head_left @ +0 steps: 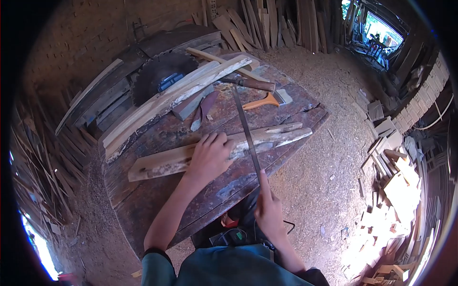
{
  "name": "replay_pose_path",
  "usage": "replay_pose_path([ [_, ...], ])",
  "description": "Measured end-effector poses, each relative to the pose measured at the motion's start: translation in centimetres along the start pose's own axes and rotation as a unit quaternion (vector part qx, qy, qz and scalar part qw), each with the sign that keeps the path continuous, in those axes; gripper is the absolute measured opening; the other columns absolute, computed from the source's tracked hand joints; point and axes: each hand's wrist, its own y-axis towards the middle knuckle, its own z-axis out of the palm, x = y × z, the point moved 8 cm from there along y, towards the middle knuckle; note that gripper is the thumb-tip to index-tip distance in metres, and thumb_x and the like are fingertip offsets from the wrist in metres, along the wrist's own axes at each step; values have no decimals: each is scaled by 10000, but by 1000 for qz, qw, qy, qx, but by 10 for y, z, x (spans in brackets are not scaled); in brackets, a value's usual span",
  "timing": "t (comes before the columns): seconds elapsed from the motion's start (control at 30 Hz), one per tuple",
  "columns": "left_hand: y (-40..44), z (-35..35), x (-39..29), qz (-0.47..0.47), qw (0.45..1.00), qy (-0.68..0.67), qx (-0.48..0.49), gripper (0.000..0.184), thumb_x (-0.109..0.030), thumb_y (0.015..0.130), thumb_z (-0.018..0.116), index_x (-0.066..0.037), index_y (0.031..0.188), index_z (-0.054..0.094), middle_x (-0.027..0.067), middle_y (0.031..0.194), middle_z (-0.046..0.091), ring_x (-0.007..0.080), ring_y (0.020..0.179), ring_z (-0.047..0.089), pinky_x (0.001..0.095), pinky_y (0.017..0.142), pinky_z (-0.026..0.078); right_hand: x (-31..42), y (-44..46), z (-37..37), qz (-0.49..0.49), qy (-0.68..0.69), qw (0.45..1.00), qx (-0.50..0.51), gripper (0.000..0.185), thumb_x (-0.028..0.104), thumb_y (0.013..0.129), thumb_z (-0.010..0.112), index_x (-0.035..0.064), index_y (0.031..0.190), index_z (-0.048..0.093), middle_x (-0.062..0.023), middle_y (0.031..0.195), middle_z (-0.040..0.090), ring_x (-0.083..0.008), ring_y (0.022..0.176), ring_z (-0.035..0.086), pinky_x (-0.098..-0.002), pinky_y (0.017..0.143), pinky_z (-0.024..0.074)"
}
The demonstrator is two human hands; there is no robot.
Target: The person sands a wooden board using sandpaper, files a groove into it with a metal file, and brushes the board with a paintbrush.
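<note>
My left hand is closed over a rough-edged wood plank that lies across the worktable. In my right hand is the near end of a long dark metal file. The file crosses over the plank to the right of my left hand, pointing away from me; whether it touches the wood I cannot tell. Beyond the plank lie a paintbrush with an orange handle, a tool with a wooden handle and a strip of what looks like sandpaper.
Long bark-edged boards and a grey block lie at the table's far side. Behind them stands a large toothed circular saw blade with a blue object by it. Sawdust covers the floor; wood offcuts are heaped at right.
</note>
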Motion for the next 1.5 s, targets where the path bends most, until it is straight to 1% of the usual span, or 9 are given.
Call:
replay_pose_path([
  [0.13,-14,3,-5,3,996,-27,-83,437,-291,674,736,-65,1016,587,83,1037,519,262,1000,518,391,892,389,-10,-5,18,0,-25,999,26,820,-78,712,493,80,1433,136,-208,732,500,-390,610,552,-466,541,451],
  [0.23,-17,16,-8,2,997,-38,-74,482,-362,670,726,-44,1006,591,100,1099,541,274,1068,516,383,926,391,-17,-10,24,16,-22,999,35,831,-68,715,499,95,1437,121,-212,747,496,-398,612,553,-471,540,455],
  [0.33,-24,27,-13,31,994,40,-98,541,-446,688,682,-47,1036,574,117,1130,550,284,1101,511,393,986,363,-25,-15,27,45,-20,997,55,810,-67,725,494,100,1434,137,-232,773,512,-420,649,557,-485,565,452],
  [0.53,-29,25,-17,45,990,50,-123,522,-428,680,698,-29,1003,604,117,1132,572,282,1116,516,388,957,394,-30,-16,28,71,-26,994,76,773,-75,735,480,88,1425,170,-265,809,544,-443,683,563,-505,581,452],
  [0.63,-27,20,-10,18,993,-32,-113,549,-419,685,713,-26,1046,582,128,1160,545,292,1113,507,414,940,390,-28,-12,30,57,-28,996,67,783,-69,736,485,98,1428,158,-256,801,537,-434,662,565,-500,561,454],
  [0.83,-3,31,25,-122,988,-91,17,728,-453,704,690,-11,1230,447,157,1202,474,333,1106,462,435,950,351,-24,3,39,41,-40,996,63,856,-8,721,541,155,1444,112,-235,836,512,-406,619,580,-462,550,495],
  [1.03,-2,43,24,-110,992,-44,39,831,-567,663,670,16,1214,453,146,1086,486,307,1046,462,427,896,358,-22,1,37,45,-17,998,51,824,-68,727,494,150,1442,145,-222,754,506,-414,621,555,-486,567,454],
  [1.33,-1,41,23,-124,989,-59,50,841,-484,631,725,5,1252,437,149,1100,479,320,1045,461,425,918,352,-23,-4,47,57,-59,993,82,846,-63,721,504,128,1445,111,-220,833,498,-407,651,568,-475,584,475],
  [1.5,-1,47,27,-134,986,-69,70,837,-488,642,713,0,1262,432,147,1095,462,322,1065,445,436,931,340,-24,-32,46,54,-110,988,94,766,-14,783,489,116,1443,124,-171,806,483,-315,592,590,-388,486,494],
])
